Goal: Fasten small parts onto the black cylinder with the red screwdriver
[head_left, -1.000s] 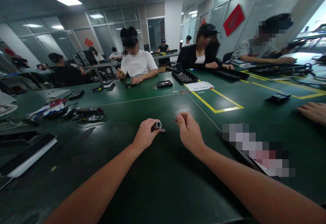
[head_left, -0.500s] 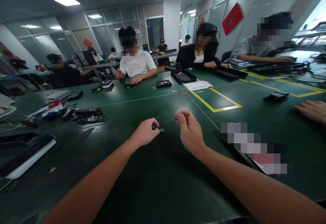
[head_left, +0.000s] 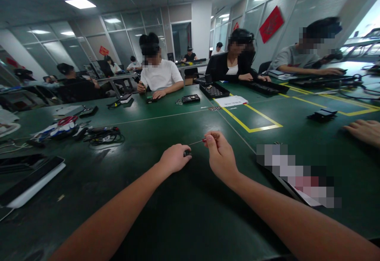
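Note:
My right hand (head_left: 220, 152) is closed around the handle of a thin screwdriver (head_left: 204, 140), its shaft pointing left toward my other hand. Low over the green table (head_left: 166, 221), my left hand (head_left: 175, 157) has its fingers curled around a small dark round part (head_left: 187, 153). Most of that part is hidden by the fingers, and its exact kind does not show. The screwdriver's tip is close to the left fingers; whether it touches anything I cannot tell.
Bundled cables (head_left: 103, 135) and a dark device (head_left: 32, 178) lie to the left. A flat object with a blurred surface (head_left: 297, 178) is on the right, near another person's hand (head_left: 363, 130). Across the table, people sit at black trays (head_left: 214, 89).
My left hand has moved slightly right and down, and its fingers now cover more of the small dark part. The screwdriver has tilted a little, with its tip nearer the left hand.

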{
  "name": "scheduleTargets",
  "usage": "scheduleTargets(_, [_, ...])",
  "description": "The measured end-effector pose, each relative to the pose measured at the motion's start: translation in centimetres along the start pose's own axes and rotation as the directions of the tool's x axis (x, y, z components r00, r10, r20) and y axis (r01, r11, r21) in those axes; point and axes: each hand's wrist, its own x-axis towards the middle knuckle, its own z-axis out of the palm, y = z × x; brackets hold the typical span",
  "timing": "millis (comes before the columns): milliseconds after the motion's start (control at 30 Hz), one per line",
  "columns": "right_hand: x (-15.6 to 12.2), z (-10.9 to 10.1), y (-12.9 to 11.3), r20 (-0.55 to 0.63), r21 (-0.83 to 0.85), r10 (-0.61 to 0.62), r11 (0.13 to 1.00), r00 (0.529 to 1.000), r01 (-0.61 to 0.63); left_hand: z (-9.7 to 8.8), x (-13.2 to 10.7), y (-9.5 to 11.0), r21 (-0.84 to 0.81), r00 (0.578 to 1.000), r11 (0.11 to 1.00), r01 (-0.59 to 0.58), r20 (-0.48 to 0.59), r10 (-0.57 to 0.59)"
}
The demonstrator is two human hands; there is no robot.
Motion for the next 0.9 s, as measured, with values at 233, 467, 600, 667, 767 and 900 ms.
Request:
scheduleTargets(233, [0.0, 0.1, 0.3, -0.001, 0.017, -0.001, 1.000, 1.000, 0.001, -0.4, -0.2, -0.1, -0.038, 1.000, 0.999, -0.001, -0.030, -0.001])
scheduleTargets(467, [-0.2, 0.3, 0.6, 0.016, 0.040, 0.014, 0.999, 1.000, -0.015, -2.6, -1.2, -3.0, -0.396, 0.985, 0.902, 0.172, 0.084, -0.151])
scheduleTargets(600, [-0.2, 0.4, 0.9, 0.037, 0.045, 0.023, 0.999, 0.999, -0.025, -4.1, -2.7, -5.5, -0.652, 0.946, 0.697, 0.298, 0.104, -0.307])
scheduleTargets(667, [-0.2, 0.4, 1.1, 0.043, 0.047, 0.026, 0.999, 0.999, -0.028, -4.9, -3.8, -7.0, -0.783, 0.915, 0.533, 0.320, 0.110, -0.388])
scheduleTargets(767, [-0.1, 0.4, 1.3, 0.053, 0.052, 0.031, 0.998, 0.998, -0.034, -6.1, -5.7, -9.5, -0.893, 0.863, 0.341, 0.294, 0.095, -0.496])
scheduleTargets(900, [-0.2, 0.4, 1.4, 0.073, 0.051, 0.032, 0.998, 0.997, -0.036, -8.0, -8.7, -12.4, -0.944, 0.757, 0.212, 0.254, 0.058, -0.651])
